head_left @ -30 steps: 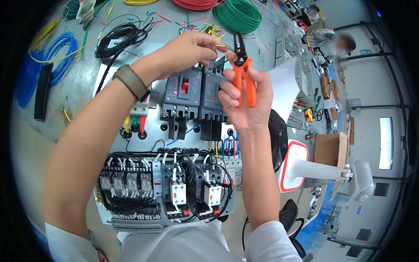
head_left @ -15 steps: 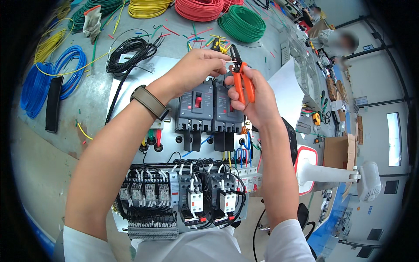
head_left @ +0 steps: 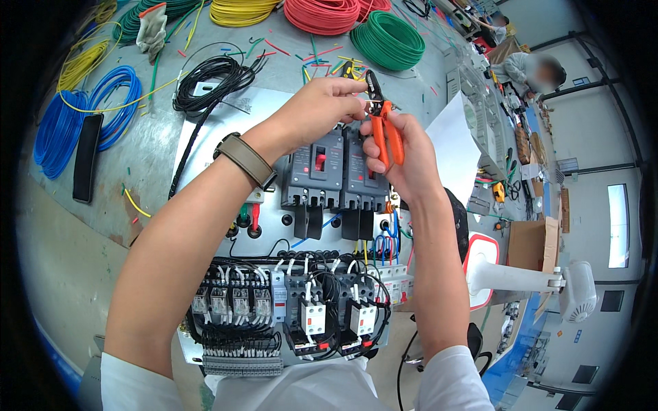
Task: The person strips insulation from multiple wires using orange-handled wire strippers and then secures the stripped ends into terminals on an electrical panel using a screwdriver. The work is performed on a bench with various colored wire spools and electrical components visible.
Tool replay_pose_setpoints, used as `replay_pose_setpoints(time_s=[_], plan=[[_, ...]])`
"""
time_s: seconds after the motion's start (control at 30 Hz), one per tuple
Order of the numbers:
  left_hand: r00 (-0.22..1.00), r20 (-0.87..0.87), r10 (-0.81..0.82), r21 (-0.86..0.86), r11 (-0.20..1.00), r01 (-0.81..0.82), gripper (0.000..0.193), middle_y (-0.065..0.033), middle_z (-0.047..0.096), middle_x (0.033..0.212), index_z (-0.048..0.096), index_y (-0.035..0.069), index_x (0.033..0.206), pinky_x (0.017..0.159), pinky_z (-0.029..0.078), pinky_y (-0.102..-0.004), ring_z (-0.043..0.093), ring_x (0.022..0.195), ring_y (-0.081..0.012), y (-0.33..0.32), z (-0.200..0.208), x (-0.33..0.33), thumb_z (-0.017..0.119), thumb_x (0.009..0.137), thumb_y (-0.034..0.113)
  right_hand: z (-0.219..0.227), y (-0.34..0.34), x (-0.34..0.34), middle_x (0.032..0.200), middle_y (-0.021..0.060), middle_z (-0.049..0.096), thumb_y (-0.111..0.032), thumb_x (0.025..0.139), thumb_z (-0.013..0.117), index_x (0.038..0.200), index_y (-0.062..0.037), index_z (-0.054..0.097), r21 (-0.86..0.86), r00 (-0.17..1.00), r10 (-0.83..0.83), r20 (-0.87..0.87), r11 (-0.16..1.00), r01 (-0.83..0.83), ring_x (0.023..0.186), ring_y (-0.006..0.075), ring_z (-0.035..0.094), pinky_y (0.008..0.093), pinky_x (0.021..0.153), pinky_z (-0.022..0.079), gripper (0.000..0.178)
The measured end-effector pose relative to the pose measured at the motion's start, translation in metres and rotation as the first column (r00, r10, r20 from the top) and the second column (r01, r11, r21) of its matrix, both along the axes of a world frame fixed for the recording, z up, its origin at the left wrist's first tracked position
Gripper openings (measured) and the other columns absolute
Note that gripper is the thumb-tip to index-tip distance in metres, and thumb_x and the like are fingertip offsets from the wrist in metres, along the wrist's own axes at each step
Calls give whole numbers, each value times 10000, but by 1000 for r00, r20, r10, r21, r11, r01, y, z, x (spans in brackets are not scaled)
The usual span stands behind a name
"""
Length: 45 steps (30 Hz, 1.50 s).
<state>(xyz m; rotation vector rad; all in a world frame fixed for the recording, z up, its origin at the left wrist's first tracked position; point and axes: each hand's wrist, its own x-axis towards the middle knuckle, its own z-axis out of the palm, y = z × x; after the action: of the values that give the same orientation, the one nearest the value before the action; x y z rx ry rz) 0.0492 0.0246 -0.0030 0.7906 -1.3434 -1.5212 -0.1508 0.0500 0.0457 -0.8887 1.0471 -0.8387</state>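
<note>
Pliers with orange handles are grasped in the right hand, fingers curled around the grips, the dark head pointing up and away beyond the fingertips. Left hand is closed to a pinch, its thumb and forefinger on a thin wire that reaches the pliers' head just beside them; its far end is too small to make out. Directly below the left hand stands a dark grey circuit breaker with a red toggle, and a second breaker lies partly under the right hand. Both sit on a pale metal plate. Left of the left hand rests a black wire coil; beyond both hands, a green wire coil lies on the table. Well to the right of the right hand is a cardboard box, its contents unclear.
</note>
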Motion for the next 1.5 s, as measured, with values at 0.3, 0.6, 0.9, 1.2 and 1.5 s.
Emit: replay_pose_setpoints(time_s=[0.3,0.6,0.9,1.2,1.5], plan=[[1000,7,18,20,1000,-18,597,-127,702,1316,491,-47,1552,1073,515,-322,679,1167,-171,0,-1,-1,625,1041,230,3,3,4,992,93,632,-297,1070,515,1193,7,557,-22,996,-24,-85,1000,23,731,140,562,296,552,451,331],[1000,13,23,44,999,-23,590,-132,698,1312,482,-46,1558,1050,529,-315,682,1150,-167,2,2,1,628,1051,218,7,6,8,935,14,563,-253,1054,601,1225,-37,626,-117,986,-4,-165,993,-16,666,93,531,286,546,455,276],[1000,-8,-6,26,1000,7,541,-89,718,1255,498,-8,1562,1036,535,-317,678,1133,-146,-1,-2,1,608,1076,203,9,3,5,886,-39,555,-246,1056,626,1323,-53,632,-177,952,44,-302,979,-102,691,48,487,253,573,417,329],[1000,7,-18,43,999,18,462,-80,713,1325,571,28,1517,1044,546,-312,679,1151,-129,0,0,4,618,1078,163,16,6,8,1027,0,657,-164,1034,639,1421,2,578,-333,884,20,-467,922,-197,902,66,554,247,804,476,426],[1000,-2,-8,14,1000,8,415,-38,737,1209,628,28,1466,1003,534,-292,672,1074,-102,0,0,1,626,1081,183,24,9,8,1172,215,710,-229,952,716,1492,7,542,-489,554,-273,-787,823,-289,1001,302,717,420,890,550,614]])
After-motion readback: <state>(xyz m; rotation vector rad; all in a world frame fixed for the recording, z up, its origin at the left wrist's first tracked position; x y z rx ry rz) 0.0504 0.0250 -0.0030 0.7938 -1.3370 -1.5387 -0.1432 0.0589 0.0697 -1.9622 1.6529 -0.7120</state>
